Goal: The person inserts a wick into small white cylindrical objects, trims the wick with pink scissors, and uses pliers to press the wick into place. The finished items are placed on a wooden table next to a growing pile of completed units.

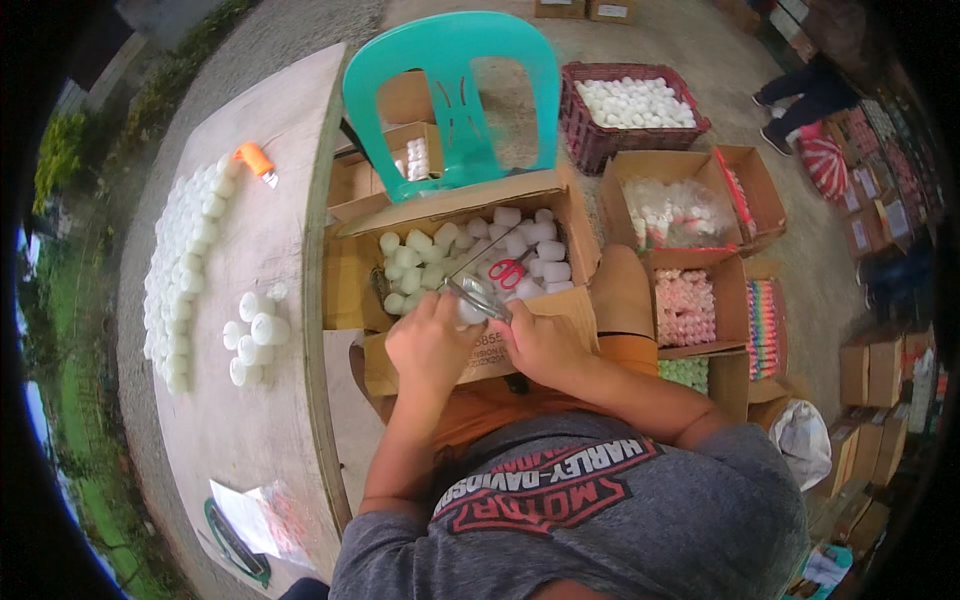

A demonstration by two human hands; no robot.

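Over an open cardboard box (590,225) on my lap, both hands are close together. My right hand (535,340) is closed on the edge of a shiny, round, clear-and-grey thing (482,298) whose kind I cannot make out. My left hand (428,335) is closed at its other side, its fingertips partly hidden. A thin dark rod or wire (482,250) slants up from near the left fingers. Several white candle-like cylinders (412,255) fill the box. Red-handled scissors (505,273) lie on them, just beyond my hands.
To the left, a table (275,330) bears rows of white cylinders (185,280), a small group (255,335), an orange-handled cutter (256,162) and plastic packets (270,520). A green chair (455,100) stands ahead. A crate (635,145) and boxes (690,335) sit right; a person (815,85) stands far right.
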